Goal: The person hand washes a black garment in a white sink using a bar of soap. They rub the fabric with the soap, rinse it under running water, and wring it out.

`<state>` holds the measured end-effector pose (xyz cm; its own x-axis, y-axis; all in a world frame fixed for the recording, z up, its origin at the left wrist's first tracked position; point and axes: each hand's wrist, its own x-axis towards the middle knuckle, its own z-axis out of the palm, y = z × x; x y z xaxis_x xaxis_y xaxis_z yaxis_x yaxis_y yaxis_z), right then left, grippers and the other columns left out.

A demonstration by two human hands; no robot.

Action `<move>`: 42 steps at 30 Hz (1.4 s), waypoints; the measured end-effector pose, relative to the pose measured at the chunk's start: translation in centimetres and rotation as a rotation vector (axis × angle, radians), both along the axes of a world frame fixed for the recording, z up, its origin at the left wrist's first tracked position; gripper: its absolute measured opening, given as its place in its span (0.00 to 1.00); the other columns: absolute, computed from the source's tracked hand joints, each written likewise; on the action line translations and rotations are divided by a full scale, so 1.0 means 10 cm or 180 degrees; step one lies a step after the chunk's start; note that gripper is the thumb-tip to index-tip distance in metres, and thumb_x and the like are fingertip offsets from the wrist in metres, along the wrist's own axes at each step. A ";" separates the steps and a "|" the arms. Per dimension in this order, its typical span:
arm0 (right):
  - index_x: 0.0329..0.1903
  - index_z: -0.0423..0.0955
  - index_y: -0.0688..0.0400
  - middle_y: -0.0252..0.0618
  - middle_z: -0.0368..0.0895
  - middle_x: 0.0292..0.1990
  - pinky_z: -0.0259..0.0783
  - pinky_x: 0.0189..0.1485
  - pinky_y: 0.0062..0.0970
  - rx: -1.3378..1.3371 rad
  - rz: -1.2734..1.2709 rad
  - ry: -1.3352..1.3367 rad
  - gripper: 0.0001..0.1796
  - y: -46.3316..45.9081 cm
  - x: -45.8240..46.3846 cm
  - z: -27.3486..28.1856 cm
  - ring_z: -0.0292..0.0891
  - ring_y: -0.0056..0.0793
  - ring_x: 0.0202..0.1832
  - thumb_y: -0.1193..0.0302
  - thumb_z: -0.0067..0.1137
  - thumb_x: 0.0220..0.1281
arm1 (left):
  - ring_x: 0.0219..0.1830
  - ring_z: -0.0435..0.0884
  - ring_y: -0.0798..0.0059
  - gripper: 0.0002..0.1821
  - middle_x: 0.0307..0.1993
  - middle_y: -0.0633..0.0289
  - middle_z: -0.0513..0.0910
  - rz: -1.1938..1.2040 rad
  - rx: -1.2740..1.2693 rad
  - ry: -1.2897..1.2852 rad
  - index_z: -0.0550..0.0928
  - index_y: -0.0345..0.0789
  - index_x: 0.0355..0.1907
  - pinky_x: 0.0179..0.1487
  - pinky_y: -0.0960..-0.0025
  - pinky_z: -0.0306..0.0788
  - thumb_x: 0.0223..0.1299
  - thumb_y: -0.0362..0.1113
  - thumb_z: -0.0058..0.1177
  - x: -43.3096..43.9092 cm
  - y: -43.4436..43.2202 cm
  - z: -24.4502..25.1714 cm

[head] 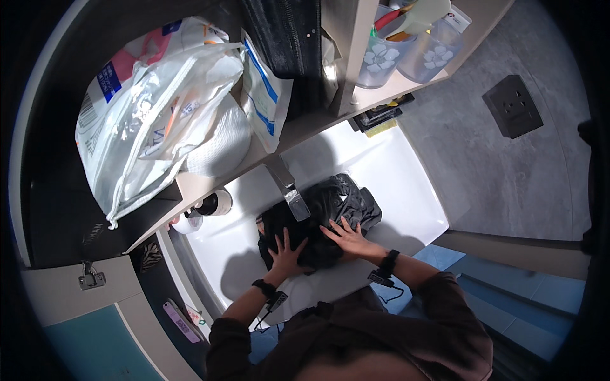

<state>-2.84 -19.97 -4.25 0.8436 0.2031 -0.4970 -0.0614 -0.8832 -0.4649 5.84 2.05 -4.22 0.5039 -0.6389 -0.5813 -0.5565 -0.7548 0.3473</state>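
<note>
A bundle of black, shiny fabric (352, 202) lies crumpled in the white washbasin (410, 176), under the metal faucet (298, 205). My left hand (287, 257) rests with spread fingers on the left part of the bundle. On its right part lies my right hand (350, 238), palm down, the fingers apart. Neither hand is closed around the fabric. Both wrists bear black bands with small cabled devices. Whether water stands in the basin cannot be told.
Above the basin, a shelf (200, 190) bears a plastic bag (152, 119) and a black zippered bag (290, 38). Flowered cups (381, 62) stand at the upper right. A dark bottle (214, 204) is at the basin's left; a wall socket (513, 107) is at right.
</note>
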 end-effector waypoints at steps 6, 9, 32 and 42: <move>0.65 0.40 0.34 0.54 0.45 0.62 0.41 0.44 0.77 -0.0643 0.0063 -0.0376 0.53 0.23 0.15 -0.47 0.34 0.64 0.64 0.47 0.61 0.34 | 0.62 0.39 0.32 0.52 0.65 0.52 0.33 -0.0161 0.0307 -0.0346 0.53 0.63 0.62 0.48 0.27 0.51 0.27 0.60 0.62 0.09 -0.17 -0.27; 0.65 0.43 0.37 0.55 0.50 0.61 0.40 0.44 0.77 -0.1126 -0.0143 -0.0680 0.49 0.35 0.21 -0.76 0.36 0.64 0.63 0.48 0.58 0.39 | 0.61 0.43 0.33 0.49 0.65 0.52 0.38 -0.0038 0.0302 -0.0672 0.53 0.63 0.62 0.49 0.29 0.52 0.32 0.55 0.60 0.10 -0.23 -0.40; 0.53 0.62 0.57 0.40 0.66 0.45 0.66 0.44 0.36 -0.0874 0.0726 -0.1369 0.42 -0.21 1.20 -0.51 0.64 0.36 0.49 0.64 0.67 0.27 | 0.60 0.59 0.58 0.61 0.56 0.47 0.62 0.3389 0.0026 -0.0398 0.51 0.29 0.59 0.60 0.59 0.57 0.23 0.62 0.65 0.66 -0.33 -0.87; 0.33 0.72 0.58 0.47 0.76 0.30 0.71 0.37 0.40 0.0045 0.0339 -0.0693 0.16 -0.24 1.29 -0.46 0.74 0.46 0.36 0.72 0.56 0.33 | 0.43 0.77 0.61 0.26 0.38 0.52 0.79 0.3311 -0.1684 0.0468 0.74 0.32 0.44 0.49 0.68 0.68 0.33 0.32 0.58 0.40 -0.04 -0.39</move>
<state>10.07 -22.38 -8.83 0.9040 0.3022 -0.3023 0.1348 -0.8727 -0.4693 9.88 1.67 -8.14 0.8755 -0.1388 -0.4629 0.3140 -0.5647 0.7633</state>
